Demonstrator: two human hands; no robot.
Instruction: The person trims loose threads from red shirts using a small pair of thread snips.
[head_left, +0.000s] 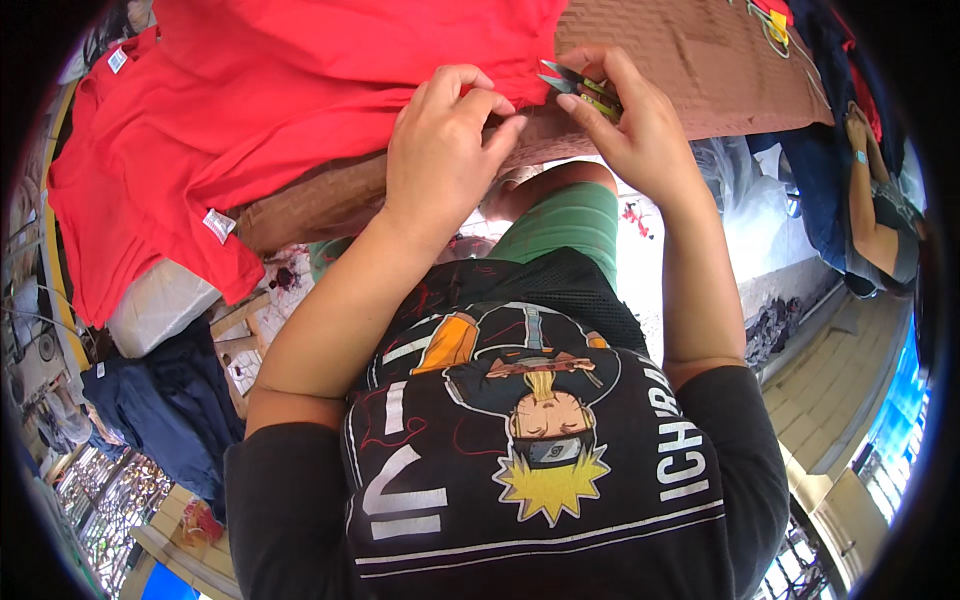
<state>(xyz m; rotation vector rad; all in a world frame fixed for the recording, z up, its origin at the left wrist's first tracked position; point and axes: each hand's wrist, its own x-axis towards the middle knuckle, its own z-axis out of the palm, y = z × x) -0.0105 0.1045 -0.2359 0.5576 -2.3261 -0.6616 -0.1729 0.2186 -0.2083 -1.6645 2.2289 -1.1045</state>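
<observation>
We note the left hand (440, 150) pinching the red garment (300, 90) edge. The right hand (635, 120) has its grip closed on thread snips (580, 88).

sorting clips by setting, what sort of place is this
Probably a small garment workshop: red shirts piled on a brown mat, the right hand holding thread snips, dark blue garments heaped nearby.

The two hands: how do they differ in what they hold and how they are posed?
The left hand pinches the red cloth with bent fingers; the right hand grips small snips, blades pointing toward the left hand. The left holds no tool. Both work at the cloth's edge, close together.
</observation>
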